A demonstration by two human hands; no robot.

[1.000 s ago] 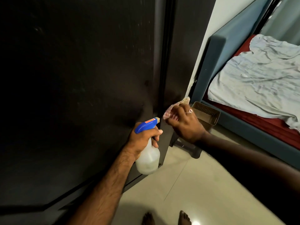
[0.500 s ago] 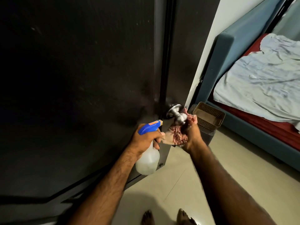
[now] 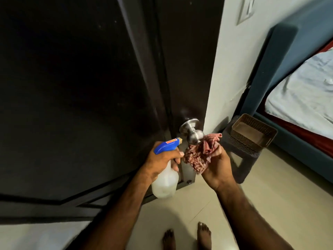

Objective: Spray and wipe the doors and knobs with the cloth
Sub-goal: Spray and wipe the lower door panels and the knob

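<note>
A dark door (image 3: pixel 75 98) fills the left of the view, with a silver round knob (image 3: pixel 193 133) near its edge. My left hand (image 3: pixel 160 162) grips a clear spray bottle (image 3: pixel 164 184) with a blue trigger head, its nozzle close to the knob. My right hand (image 3: pixel 217 166) holds a crumpled red-and-white cloth (image 3: pixel 200 153) palm up, just below and right of the knob. The cloth's upper edge touches the knob's lower side.
A brown perforated basket (image 3: pixel 252 135) sits on a dark stool (image 3: pixel 239 159) right of the door. A bed (image 3: pixel 304 98) with a grey sheet and blue frame stands at the far right. My bare feet (image 3: pixel 187 237) are on the tiled floor (image 3: pixel 281 199).
My right hand turned palm up and drew the cloth down off the knob, leaving the knob exposed. The left hand and bottle stayed in place.
</note>
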